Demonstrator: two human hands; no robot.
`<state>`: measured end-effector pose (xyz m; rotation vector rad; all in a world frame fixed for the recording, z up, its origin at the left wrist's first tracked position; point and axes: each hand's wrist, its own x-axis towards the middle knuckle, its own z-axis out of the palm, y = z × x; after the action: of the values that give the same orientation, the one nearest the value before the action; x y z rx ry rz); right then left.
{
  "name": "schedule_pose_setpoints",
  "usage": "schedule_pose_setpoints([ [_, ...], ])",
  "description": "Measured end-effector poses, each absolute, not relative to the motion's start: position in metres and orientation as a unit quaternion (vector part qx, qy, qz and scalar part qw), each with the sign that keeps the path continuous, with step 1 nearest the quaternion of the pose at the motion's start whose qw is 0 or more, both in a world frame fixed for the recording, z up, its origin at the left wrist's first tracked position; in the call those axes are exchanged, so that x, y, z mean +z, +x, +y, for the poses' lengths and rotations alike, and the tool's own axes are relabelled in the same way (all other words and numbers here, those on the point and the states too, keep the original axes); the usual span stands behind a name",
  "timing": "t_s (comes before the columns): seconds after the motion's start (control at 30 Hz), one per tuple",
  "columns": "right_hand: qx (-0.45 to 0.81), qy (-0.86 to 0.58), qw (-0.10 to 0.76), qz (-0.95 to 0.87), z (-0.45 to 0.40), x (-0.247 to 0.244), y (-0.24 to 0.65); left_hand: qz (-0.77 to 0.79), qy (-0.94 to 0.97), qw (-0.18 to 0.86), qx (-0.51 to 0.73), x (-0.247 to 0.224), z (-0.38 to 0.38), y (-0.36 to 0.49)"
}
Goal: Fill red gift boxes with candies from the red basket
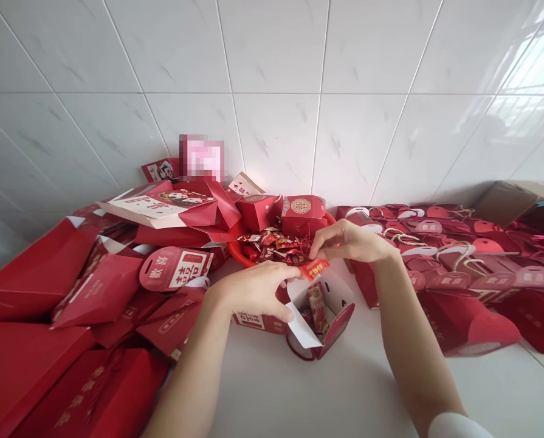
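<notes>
In the head view my right hand [344,242] pinches a small red wrapped candy [315,268] above an open red-and-white candy box [343,328]. My left hand [260,289] grips the box's near-left side, thumb on a white flap [304,331]. Inside the box lies a long printed snack packet [317,307], with darker wrapped pieces beside it that are partly hidden. Just behind both hands, an orange-red basin [238,250] holds many wrapped candies [274,240] and a red carton [303,213] with a round gold emblem.
Red cartons and bags [107,283] are heaped on the left. Closed red boxes [463,328] with rope handles stand in rows on the right, a brown cardboard box [504,202] behind them. A tiled wall [276,121] rises at the back of the white surface [299,401].
</notes>
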<state>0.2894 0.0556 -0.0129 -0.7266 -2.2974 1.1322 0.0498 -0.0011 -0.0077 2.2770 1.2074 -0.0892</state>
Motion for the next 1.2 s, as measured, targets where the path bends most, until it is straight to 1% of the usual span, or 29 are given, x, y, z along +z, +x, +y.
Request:
schedule_pose_setpoints([
  [0.07, 0.393, -0.259, 0.186, -0.863, 0.047, -0.007, 0.289, 0.45, 0.847, 0.281, -0.028, -0.009, -0.001, 0.049],
  [0.1, 0.375, -0.265, 0.179, -0.87, 0.043, -0.005, 0.289, 0.449, 0.847, 0.285, -0.023, -0.009, -0.001, 0.049],
  [0.23, 0.311, -0.31, 0.185, -0.879, 0.028, -0.003, 0.292, 0.457, 0.842, 0.285, -0.021, -0.008, -0.002, 0.049],
  [0.37, 0.303, -0.329, 0.144, -0.883, 0.007, -0.009, 0.303, 0.489, 0.83, 0.265, -0.041, -0.005, -0.006, 0.049],
  [0.47, 0.295, -0.354, 0.14, -0.876, -0.008, -0.015, 0.316, 0.482, 0.834, 0.266, -0.046, -0.004, -0.009, 0.05],
  [0.63, 0.323, -0.363, 0.168, -0.858, -0.03, -0.024, 0.334, 0.446, 0.854, 0.265, -0.035, -0.005, -0.011, 0.058],
  [0.77, 0.301, -0.411, 0.189, -0.839, -0.046, -0.04, 0.337, 0.421, 0.869, 0.258, -0.041, -0.009, -0.012, 0.066],
  [0.87, 0.302, -0.397, 0.205, -0.842, -0.06, -0.054, 0.338, 0.386, 0.884, 0.26, -0.042, -0.01, -0.014, 0.073],
  [0.97, 0.311, -0.369, 0.24, -0.843, -0.073, -0.064, 0.338, 0.363, 0.894, 0.262, -0.029, -0.011, -0.017, 0.079],
  [1.1, 0.337, -0.347, 0.303, -0.821, -0.084, -0.073, 0.334, 0.39, 0.889, 0.24, 0.009, -0.018, -0.02, 0.088],
  [1.2, 0.365, -0.332, 0.331, -0.804, -0.086, -0.079, 0.325, 0.418, 0.878, 0.231, 0.021, -0.027, -0.019, 0.095],
])
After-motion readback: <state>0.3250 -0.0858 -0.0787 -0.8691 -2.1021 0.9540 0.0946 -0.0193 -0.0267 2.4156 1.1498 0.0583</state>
